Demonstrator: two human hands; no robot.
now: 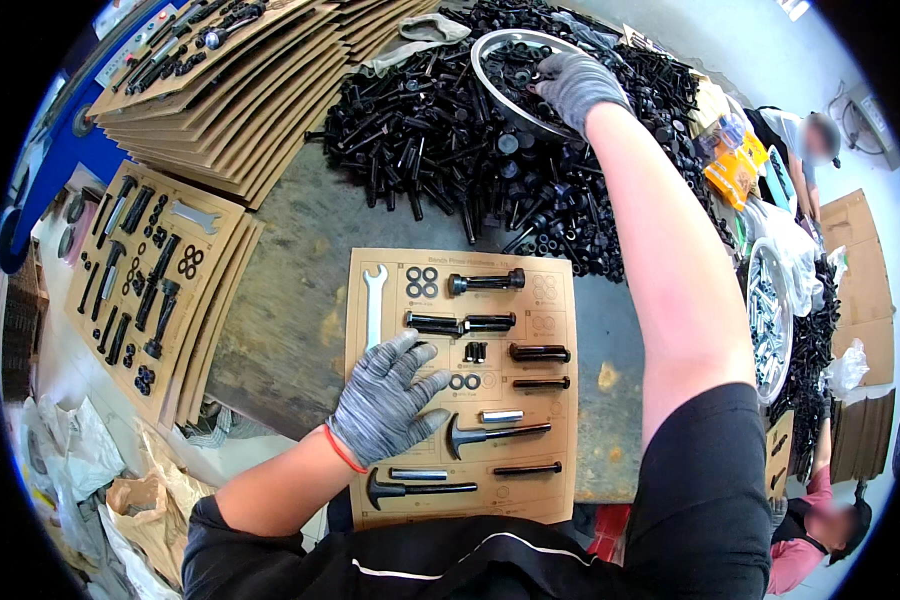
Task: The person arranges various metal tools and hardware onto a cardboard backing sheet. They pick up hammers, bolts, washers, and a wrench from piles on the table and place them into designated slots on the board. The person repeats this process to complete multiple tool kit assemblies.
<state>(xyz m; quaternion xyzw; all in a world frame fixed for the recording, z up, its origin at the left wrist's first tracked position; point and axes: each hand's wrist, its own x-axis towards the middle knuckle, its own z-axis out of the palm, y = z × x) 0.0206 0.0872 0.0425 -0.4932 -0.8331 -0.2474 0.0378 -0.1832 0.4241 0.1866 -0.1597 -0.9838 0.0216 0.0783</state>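
Note:
In front of me lies a brown cardboard sheet point(425, 400) carrying a wrench point(375, 305), black washers point(421, 282), black bolts point(486, 282), silver sleeves point(501, 416) and two black T-handles point(498, 433). My left hand point(390, 395), in a grey glove, rests on the sheet with its fingers apart, beside two washers point(464, 381). My right hand point(582, 88), gloved too, reaches far forward into a round metal-rimmed bowl point(490, 82) of small black parts. Its fingers curl down among them; whatever they pinch is hidden.
A large heap of black bolts point(400, 150) surrounds the bowl on the metal table point(280, 310). Stacked filled sheets point(220, 130) stand at left, another pile point(160, 290) nearer. On the right are a bowl of silver parts point(768, 320), plastic bags and other people.

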